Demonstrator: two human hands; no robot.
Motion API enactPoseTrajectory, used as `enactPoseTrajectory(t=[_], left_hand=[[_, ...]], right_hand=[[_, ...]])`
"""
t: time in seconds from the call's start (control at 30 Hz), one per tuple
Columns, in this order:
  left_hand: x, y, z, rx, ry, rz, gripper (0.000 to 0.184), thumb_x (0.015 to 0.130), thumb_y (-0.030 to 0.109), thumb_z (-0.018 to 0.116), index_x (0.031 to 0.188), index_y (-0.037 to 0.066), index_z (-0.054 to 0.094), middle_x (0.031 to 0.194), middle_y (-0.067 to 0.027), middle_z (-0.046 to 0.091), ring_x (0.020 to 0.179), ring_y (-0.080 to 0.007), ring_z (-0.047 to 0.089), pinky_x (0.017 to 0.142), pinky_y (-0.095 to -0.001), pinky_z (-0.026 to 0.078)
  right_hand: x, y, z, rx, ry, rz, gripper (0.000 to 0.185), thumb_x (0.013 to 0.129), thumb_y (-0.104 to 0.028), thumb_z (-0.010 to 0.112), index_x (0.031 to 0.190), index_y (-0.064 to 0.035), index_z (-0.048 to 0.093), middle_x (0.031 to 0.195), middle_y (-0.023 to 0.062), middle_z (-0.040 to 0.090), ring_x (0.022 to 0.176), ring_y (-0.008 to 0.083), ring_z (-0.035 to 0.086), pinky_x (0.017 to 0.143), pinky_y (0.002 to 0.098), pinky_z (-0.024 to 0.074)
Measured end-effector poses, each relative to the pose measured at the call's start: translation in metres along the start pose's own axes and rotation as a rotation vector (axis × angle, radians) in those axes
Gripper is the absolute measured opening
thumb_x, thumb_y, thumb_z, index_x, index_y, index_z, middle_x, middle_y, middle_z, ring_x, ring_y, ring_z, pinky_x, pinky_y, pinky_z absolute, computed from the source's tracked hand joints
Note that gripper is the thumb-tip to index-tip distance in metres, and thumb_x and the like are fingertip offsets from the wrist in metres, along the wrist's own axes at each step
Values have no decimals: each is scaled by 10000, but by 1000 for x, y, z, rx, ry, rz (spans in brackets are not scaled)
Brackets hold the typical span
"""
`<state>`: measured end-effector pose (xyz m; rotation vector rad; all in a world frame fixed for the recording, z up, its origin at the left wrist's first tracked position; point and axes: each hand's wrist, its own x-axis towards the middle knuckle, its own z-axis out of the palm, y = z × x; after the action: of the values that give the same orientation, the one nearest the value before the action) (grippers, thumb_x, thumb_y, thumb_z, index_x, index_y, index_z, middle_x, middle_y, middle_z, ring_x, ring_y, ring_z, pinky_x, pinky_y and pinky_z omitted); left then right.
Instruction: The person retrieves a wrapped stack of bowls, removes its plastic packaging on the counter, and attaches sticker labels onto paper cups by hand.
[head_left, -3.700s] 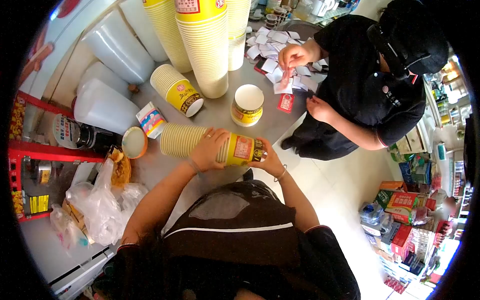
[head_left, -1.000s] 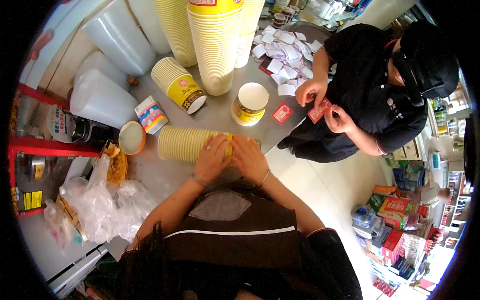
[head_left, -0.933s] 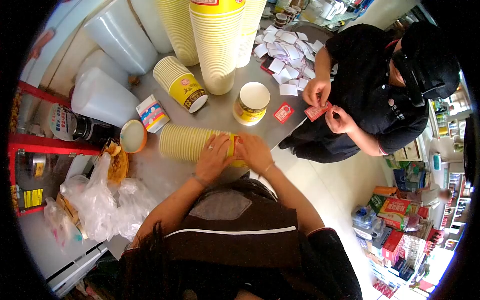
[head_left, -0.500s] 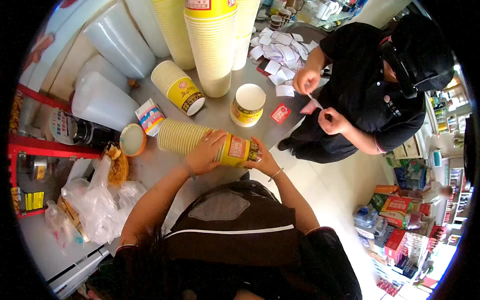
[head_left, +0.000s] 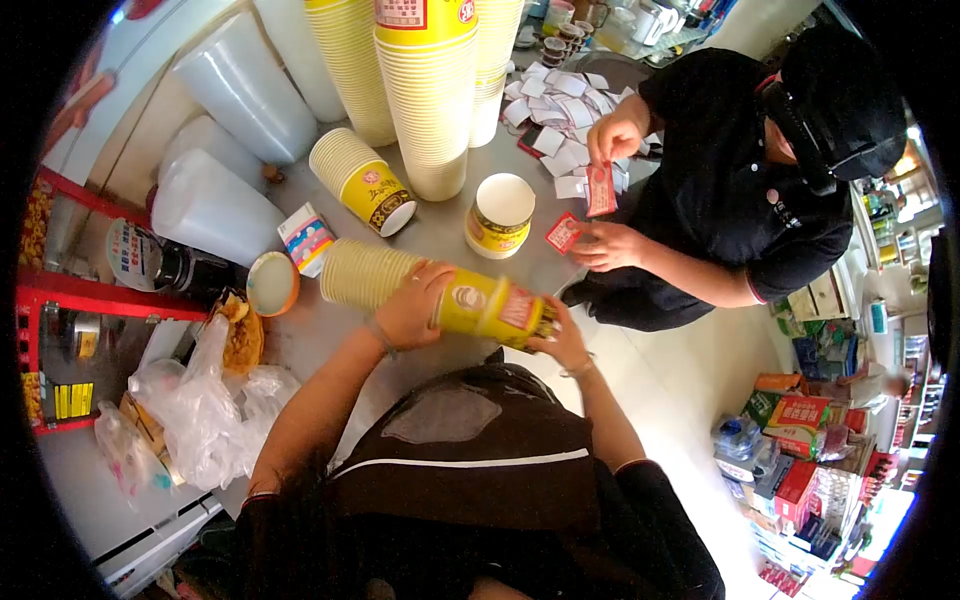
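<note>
A stack of yellow paper cups [head_left: 365, 275] lies on its side along the grey table's near side, blurred by motion. My left hand [head_left: 412, 305] wraps over the stack from above. My right hand [head_left: 565, 338] grips the dark-patterned base of the end cup [head_left: 518, 308], which is partly slid out of the cup behind it. Beyond them stands a short upright pair of cups [head_left: 500, 215], with its white inside showing. A shorter stack of cups [head_left: 362, 180] lies tilted to the left of that pair.
Tall cup stacks [head_left: 425, 100] stand at the back. A co-worker [head_left: 770, 180] on the right holds red packets [head_left: 600, 188] beside a pile of white cards [head_left: 565, 110]. Plastic bags [head_left: 205, 410], a bowl [head_left: 272, 284] and a small carton [head_left: 306, 240] are on the left.
My right hand has moved right and slightly down, drawing the end cup partly out of the stack. The co-worker's hands have parted, with one now at the red packet on the table.
</note>
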<state>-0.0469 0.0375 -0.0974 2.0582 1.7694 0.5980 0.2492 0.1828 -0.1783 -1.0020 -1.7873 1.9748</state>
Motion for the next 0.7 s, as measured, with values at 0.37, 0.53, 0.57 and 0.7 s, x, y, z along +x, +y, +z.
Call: enactPoseTrajectory(t=[0.37,0.53,0.57,0.7], left_hand=[[-6,12,1,139,-31,-31,849,681,231,802,1352,-63,372,1432,-207,367,1388,-353,293,1187,-475,164],[15,-1,13,279,-7,-53,946,672,511,755,1336,-68,407,1375,-220,446,1332,-344,381,1144,-454,244],[24,-7,12,313,-3,-57,977,668,571,737,1333,-68,414,1358,-223,468,1309,-343,413,1129,-450,269],[66,-16,-9,136,-384,-196,991,656,682,690,1297,-45,485,1299,-222,530,1203,-340,516,1073,-442,336]], right_hand=[[48,-258,15,-1070,308,-838,833,630,-233,812,1365,-58,462,1291,149,504,1183,364,452,1043,448,359],[158,-172,34,-1209,107,-768,859,681,-356,796,1384,-38,417,1392,173,454,1295,378,395,1063,474,343],[156,-173,39,-1160,170,-801,828,694,-337,792,1378,-45,430,1403,176,443,1289,376,398,1068,467,344],[83,-217,46,-961,469,-962,627,735,-211,779,1271,-9,524,1326,180,506,1194,363,480,1024,441,383]])
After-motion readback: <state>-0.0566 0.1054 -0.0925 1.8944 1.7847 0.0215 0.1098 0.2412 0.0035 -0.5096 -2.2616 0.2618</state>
